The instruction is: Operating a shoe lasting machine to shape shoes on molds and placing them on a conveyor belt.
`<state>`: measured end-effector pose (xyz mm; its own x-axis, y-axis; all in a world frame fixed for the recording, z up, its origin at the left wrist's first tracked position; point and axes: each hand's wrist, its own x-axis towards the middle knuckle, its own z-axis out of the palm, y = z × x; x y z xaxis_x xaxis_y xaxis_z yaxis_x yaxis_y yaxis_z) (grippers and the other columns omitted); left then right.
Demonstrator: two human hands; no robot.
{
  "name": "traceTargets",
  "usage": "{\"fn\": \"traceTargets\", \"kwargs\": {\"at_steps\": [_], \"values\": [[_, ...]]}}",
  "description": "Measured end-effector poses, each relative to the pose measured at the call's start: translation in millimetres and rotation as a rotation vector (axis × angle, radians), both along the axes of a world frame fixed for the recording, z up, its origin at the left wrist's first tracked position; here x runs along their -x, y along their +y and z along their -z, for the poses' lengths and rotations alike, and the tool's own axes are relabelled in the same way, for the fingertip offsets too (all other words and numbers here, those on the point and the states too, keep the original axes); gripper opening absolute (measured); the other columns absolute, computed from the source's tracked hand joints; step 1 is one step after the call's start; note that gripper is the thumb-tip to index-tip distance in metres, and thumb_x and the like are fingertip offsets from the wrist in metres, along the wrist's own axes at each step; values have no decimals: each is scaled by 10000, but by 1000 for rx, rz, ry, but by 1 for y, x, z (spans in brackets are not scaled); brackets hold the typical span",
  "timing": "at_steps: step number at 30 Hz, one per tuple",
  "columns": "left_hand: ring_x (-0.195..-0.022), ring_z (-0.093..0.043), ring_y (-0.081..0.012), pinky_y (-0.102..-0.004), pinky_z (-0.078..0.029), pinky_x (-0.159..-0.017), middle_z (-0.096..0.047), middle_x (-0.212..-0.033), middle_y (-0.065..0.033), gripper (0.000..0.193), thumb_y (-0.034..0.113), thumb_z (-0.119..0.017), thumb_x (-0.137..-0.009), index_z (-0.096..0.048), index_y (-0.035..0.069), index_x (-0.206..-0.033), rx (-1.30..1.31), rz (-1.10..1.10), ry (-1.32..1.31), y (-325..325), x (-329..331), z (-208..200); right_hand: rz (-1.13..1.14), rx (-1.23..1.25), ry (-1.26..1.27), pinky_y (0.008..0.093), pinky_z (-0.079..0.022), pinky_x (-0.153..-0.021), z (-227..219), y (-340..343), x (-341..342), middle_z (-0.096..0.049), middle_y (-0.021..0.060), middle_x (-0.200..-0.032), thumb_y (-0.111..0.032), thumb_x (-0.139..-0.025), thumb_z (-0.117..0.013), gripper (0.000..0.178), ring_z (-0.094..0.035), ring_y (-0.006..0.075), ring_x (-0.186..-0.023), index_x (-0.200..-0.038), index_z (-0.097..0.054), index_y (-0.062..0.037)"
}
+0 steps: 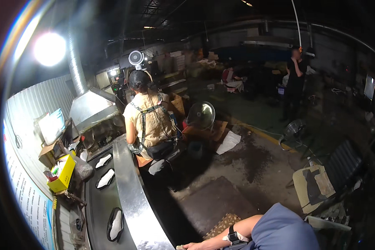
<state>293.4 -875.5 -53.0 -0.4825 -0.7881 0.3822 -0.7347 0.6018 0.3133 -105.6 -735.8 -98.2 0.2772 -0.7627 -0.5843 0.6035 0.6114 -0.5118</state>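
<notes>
My right hand (192, 246) lies at the lower edge, beside the near end of a shiny metal ledge (133, 196). The picture's border cuts off most of its fingers, so whether it grips anything is hidden. A dark band (233, 235) with something white under it wraps the wrist. Left of the ledge runs a dark conveyor belt (96, 204), carrying a black shoe with a white filling (115, 224). Farther up the belt lie two more such shoes, one white-topped shoe (106, 178) and a smaller-looking shoe (103, 161). My left hand is out of view.
A co-worker (150, 116) sits by the belt ahead, near a metal hood (93, 106). A yellow box (62, 173) stands left of the belt. Fans, including a round floor fan (201, 114), and a chair with a pad (314, 187) are to the right. Other people are farther back.
</notes>
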Motion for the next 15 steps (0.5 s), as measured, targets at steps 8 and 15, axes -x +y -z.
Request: {"fn": "traceTargets", "kwargs": {"at_steps": [8, 15], "values": [[-976, -635, -286, -399, -513, -888, -686, -1095, -183, 432, 189, -665, -860, -623, -46, -1220, -5, 20, 1, 57, 29, -52, 52, 118, 52, 753, -403, -892, 26, -33, -4, -558, 27, -1228, -224, -978, -607, 280, -440, 331, -1264, -1253, -556, -231], [-881, -643, -354, -444, -523, -834, -663, -1073, -196, 427, 92, -664, -684, -699, 34, -1105, -13, -227, -59, 151, 19, -78, 65, 45, 50, 534, -402, -983, 26, -60, 2, -410, -9, -1520, -348, -1034, -529, 472, -384, 225, -1345, -1492, -431, -292]]}}
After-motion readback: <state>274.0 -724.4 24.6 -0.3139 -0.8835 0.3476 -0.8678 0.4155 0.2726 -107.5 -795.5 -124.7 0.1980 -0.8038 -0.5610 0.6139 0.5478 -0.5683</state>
